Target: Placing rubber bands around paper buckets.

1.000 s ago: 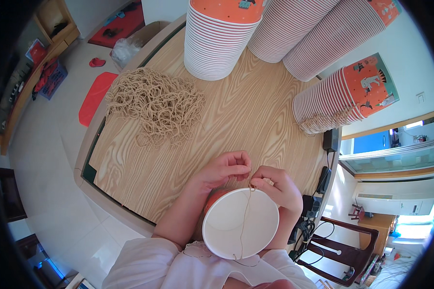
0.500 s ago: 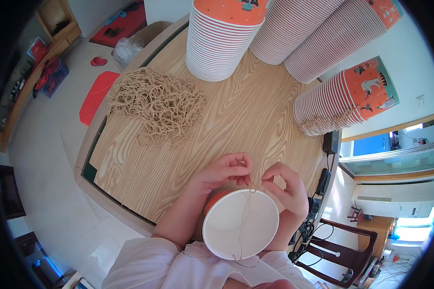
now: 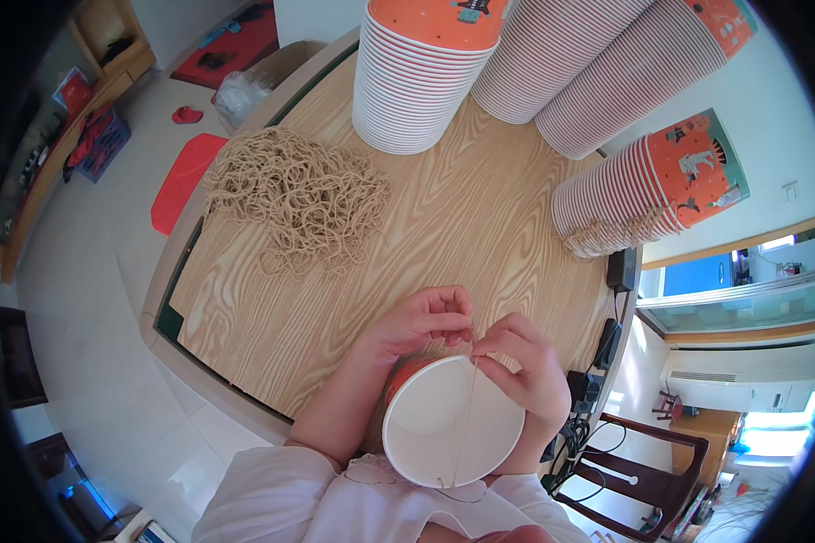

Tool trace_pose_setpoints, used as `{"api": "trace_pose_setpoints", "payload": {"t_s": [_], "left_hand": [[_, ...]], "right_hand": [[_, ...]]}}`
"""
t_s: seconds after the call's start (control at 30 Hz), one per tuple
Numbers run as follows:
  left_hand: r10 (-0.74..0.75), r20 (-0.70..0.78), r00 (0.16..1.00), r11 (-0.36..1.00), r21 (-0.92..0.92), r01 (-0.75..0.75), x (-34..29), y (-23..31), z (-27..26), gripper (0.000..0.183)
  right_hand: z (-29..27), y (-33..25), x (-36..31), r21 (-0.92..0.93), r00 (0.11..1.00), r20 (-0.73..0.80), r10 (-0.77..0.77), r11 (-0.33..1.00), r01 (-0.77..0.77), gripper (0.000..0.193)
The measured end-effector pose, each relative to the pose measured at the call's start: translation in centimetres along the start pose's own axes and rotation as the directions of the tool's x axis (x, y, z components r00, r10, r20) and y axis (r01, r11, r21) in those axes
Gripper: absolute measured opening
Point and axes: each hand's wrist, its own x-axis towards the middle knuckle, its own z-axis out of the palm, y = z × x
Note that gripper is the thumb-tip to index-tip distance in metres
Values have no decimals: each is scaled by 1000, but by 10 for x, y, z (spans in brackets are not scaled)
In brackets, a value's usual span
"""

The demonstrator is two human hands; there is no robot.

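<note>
A white-lined paper bucket (image 3: 426, 430) with an orange outside lies tilted against my chest, its mouth facing up toward me. A thin tan string (image 3: 466, 407) crosses the mouth from the lower rim to the far rim. At that far rim, my right hand (image 3: 527, 366) pinches the string between thumb and forefinger. Just to its left, my left hand (image 3: 428, 317) is closed in a pinch at the string's end, beyond the rim. The exact knot or loop between the fingertips is too small to make out.
A tangled heap of tan strings (image 3: 299, 199) lies on the wood-grain table (image 3: 244, 335) at the left. Tall bucket stacks (image 3: 417, 90) stand at the back. One shorter stack (image 3: 620, 195) with strings hanging on it lies at the right, near black power adapters (image 3: 584, 389) and cables.
My right hand has moved left and slightly down to the far rim, closing its fingers on the string. A small loop seen there before is now covered. The left hand stays nearly still.
</note>
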Motion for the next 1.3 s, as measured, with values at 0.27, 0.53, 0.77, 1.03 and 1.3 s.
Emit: {"api": "trace_pose_setpoints", "payload": {"t_s": [0.27, 0.53, 0.77, 1.03, 1.3], "left_hand": [[-62, 85, 994, 990, 130, 51, 1, 3, 5, 31], [-104, 69, 992, 974, 211, 88, 2, -1, 3, 22], [-60, 31, 998, 965, 256, 50, 2, -2, 6, 14], [-37, 66, 997, 972, 234, 21, 1, 1, 3, 18], [-21, 75, 997, 976, 218, 4, 1, 0, 2, 16]], "right_hand": [[0, -4, -1, 18, 989, -131, 69, 998, -67, 16], [8, 0, 6, -21, 958, -248, 142, 988, -152, 14], [6, 4, 6, -18, 966, -214, 143, 988, -150, 13], [-10, 11, -2, 137, 993, 70, 96, 985, -105, 14], [-9, 15, -2, 170, 984, 100, 146, 972, -162, 10]]}}
